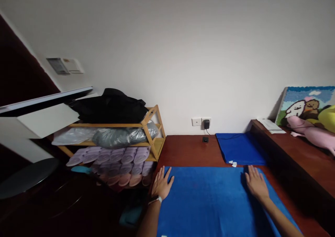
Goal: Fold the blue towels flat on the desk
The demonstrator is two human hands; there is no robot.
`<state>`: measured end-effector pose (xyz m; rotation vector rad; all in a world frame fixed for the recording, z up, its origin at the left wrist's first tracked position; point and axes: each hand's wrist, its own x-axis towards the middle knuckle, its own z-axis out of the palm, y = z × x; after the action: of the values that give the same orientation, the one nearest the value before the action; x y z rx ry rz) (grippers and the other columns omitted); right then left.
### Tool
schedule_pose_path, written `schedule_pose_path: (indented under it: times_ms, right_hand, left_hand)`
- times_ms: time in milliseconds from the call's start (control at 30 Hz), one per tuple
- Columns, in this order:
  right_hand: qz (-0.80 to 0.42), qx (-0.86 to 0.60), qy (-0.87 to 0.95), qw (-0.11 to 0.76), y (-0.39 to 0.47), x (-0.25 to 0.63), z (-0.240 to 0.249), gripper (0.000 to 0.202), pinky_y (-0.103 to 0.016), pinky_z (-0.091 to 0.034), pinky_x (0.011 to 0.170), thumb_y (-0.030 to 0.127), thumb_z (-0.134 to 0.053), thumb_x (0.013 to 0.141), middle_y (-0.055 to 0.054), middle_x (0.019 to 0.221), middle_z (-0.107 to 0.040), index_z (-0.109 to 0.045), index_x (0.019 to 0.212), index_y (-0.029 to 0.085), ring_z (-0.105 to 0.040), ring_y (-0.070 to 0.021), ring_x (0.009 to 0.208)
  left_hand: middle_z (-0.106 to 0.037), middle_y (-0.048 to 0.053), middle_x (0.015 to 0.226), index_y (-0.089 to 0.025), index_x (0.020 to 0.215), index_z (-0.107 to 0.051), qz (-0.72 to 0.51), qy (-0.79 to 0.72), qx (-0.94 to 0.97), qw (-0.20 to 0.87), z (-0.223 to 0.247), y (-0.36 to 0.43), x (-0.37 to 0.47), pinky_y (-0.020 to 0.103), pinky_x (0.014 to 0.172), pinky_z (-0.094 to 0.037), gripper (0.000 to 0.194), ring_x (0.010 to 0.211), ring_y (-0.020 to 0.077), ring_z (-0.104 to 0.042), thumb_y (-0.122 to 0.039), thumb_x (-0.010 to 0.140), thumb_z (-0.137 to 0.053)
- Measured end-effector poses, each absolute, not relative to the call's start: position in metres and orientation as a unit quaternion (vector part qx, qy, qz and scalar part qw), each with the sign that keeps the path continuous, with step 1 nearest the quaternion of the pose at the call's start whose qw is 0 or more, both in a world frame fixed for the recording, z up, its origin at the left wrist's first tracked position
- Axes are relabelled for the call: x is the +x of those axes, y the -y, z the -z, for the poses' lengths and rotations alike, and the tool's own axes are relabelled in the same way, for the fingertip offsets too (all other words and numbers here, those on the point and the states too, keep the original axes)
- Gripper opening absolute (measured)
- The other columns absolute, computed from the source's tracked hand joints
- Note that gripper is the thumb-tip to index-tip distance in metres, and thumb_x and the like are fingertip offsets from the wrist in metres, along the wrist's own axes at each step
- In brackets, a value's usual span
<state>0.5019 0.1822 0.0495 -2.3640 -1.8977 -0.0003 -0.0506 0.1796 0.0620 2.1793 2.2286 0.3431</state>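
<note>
A blue cloth [204, 198] lies spread flat on the reddish-brown table [191, 150]. My left hand [162, 186], with a band on its wrist, rests palm down at the cloth's far left corner, fingers spread. Near the far right corner, my right hand [256, 184] lies on the cloth with its fingers stretched out. Neither hand grips anything. Behind the right hand is a folded darker blue cloth [239, 148] with a white tag at its front edge.
A wooden rack [157, 148] with a black bag [112, 106] and slippers [128, 155] stands left. A plugged-in black adapter [206, 124] and a small black object [205, 139] are behind. The raised right ledge [300, 150] holds a pink plush toy [311, 132] and picture.
</note>
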Motion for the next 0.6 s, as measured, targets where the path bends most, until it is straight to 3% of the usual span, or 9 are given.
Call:
schedule_pose_path:
  times_ms: [167,300,433,600]
  right_hand:
    - [-0.071,-0.626,0.769,0.110,-0.174,0.338,-0.069,0.072,-0.047,-0.017,0.132,0.050,-0.016,0.105,-0.009,0.171,-0.028,-0.029,0.164,0.010,-0.022,-0.0253,0.160]
    - [-0.137,-0.556,0.812,0.111,-0.179,0.250,-0.077,0.074,-0.045,-0.017,0.132,0.056,-0.017,0.106,-0.009,0.172,-0.022,-0.026,0.165,0.011,-0.019,-0.0239,0.160]
    - [-0.146,-0.577,0.797,0.100,-0.188,0.254,-0.070,0.075,-0.047,-0.016,0.132,0.056,-0.020,0.106,-0.011,0.172,-0.021,-0.025,0.165,0.010,-0.018,-0.0251,0.161]
    - [-0.109,-0.644,0.750,0.103,-0.188,0.346,-0.049,0.072,-0.048,-0.016,0.131,0.053,-0.023,0.105,-0.009,0.172,-0.025,-0.028,0.165,0.014,-0.020,-0.0241,0.160]
  left_hand:
    - [-0.029,0.009,0.174,-0.031,0.161,-0.040,-0.114,-0.710,0.695,0.002,-0.059,-0.180,-0.051,0.050,0.126,-0.029,0.063,0.160,0.0312,-0.027,-0.058,0.103,-0.041]
    - [-0.030,0.010,0.173,-0.032,0.160,-0.041,-0.121,-0.708,0.695,-0.003,-0.055,-0.181,-0.053,0.050,0.126,-0.030,0.063,0.159,0.0313,-0.029,-0.058,0.103,-0.042]
    - [-0.032,0.008,0.173,-0.032,0.160,-0.041,-0.126,-0.707,0.696,-0.006,-0.052,-0.183,-0.055,0.051,0.126,-0.031,0.063,0.158,0.0312,-0.030,-0.058,0.103,-0.042]
    - [-0.032,0.010,0.173,-0.030,0.160,-0.042,-0.122,-0.704,0.700,-0.008,-0.052,-0.184,-0.057,0.050,0.126,-0.030,0.063,0.158,0.0314,-0.030,-0.056,0.103,-0.042]
